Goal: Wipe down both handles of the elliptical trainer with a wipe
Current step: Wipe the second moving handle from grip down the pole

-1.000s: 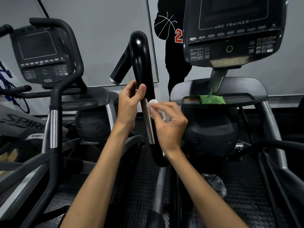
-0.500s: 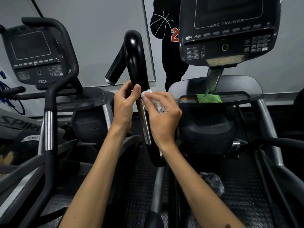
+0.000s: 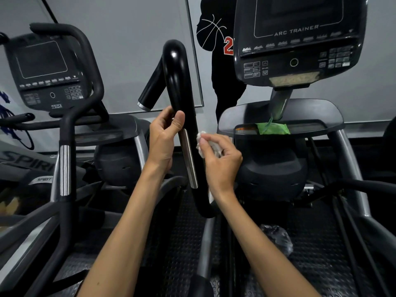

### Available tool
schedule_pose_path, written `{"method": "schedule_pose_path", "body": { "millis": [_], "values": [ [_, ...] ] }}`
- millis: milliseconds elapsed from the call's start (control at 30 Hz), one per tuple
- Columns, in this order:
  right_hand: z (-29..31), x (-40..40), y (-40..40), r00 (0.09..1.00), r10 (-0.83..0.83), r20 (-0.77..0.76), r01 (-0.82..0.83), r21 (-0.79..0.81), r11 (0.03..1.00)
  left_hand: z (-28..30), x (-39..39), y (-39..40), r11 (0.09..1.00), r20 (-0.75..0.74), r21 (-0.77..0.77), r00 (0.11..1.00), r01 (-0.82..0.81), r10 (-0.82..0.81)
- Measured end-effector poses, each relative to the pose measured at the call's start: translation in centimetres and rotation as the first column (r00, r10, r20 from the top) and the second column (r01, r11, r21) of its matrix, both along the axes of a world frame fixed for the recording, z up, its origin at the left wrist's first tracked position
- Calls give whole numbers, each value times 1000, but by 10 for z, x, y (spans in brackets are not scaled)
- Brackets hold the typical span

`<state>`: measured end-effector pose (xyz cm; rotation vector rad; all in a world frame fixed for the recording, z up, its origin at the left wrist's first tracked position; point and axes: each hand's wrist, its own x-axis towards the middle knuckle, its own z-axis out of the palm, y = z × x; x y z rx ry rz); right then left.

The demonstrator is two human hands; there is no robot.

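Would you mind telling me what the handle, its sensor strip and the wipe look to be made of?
Handle: glossy black plastic or coated metal, showing sharp highlights. Sensor strip: brushed bare metal, silvery sheen. Wipe: soft white nonwoven or paper, crumpled in the right hand.

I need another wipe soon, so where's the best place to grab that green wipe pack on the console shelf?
Pinch the green wipe pack at its raised flap from above and the front; it lies flat on the shelf, with the console post close behind.

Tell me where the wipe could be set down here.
The console shelf is bare right of the green pack and left of its orange label. Around the handle it is crowded: left hand, right hand with wipe.
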<state>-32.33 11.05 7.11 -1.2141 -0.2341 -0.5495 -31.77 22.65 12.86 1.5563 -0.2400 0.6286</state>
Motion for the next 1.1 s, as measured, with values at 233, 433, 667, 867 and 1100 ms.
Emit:
{"method": "schedule_pose_path", "body": {
  "millis": [233,433,667,867,1100],
  "values": [
    [3,-17,12,982,-86,166,108,-128,986,0,0,0,1000,-31,5,999,-21,22],
    [10,-2,10,979,-150,140,163,-83,983,1,0,0,1000,-7,22,1000,-13,13],
    [-3,-7,6,992,-114,60,118,-72,990,0,0,0,1000,-6,15,1000,-1,1],
    [10,-10,11,964,-171,201,206,-169,964,0,-1,0,1000,-22,16,1000,-11,12],
    [8,6,3,986,-133,104,144,-111,983,-1,-1,-1,1000,-2,19,1000,-9,9]
  ]
}}
